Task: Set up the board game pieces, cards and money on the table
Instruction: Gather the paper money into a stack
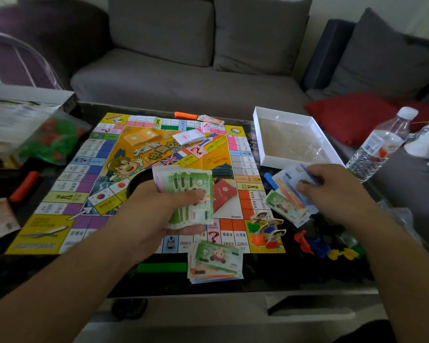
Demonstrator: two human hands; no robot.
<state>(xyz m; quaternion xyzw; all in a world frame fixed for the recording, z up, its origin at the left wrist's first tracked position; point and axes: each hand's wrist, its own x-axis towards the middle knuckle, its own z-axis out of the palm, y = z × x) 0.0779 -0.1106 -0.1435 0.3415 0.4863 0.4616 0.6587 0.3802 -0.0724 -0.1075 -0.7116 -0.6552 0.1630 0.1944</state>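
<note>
The colourful game board (89, 169) lies flat on the dark table (282, 276). My left hand (169, 206) grips a thick stack of green play money (186, 191) above the board's near middle. My right hand (334, 191) pinches a blue note (295, 179) over a small money pile (286, 206) just off the board's right edge. Another money pile (216, 262) lies at the table's near edge. A red card deck (224, 194) and a white card deck (188, 137) rest on the board. Cardboard character pawns (268, 229) stand on the near right corner.
An empty white box tray (265, 144) sits at the back right, a water bottle (379, 147) beside it. Loose coloured plastic pieces (325, 248) lie near right. A bag of red and green pieces (52, 142) is at the left. Orange (25, 186), green (161, 267) and blue (269, 180) bars surround the board.
</note>
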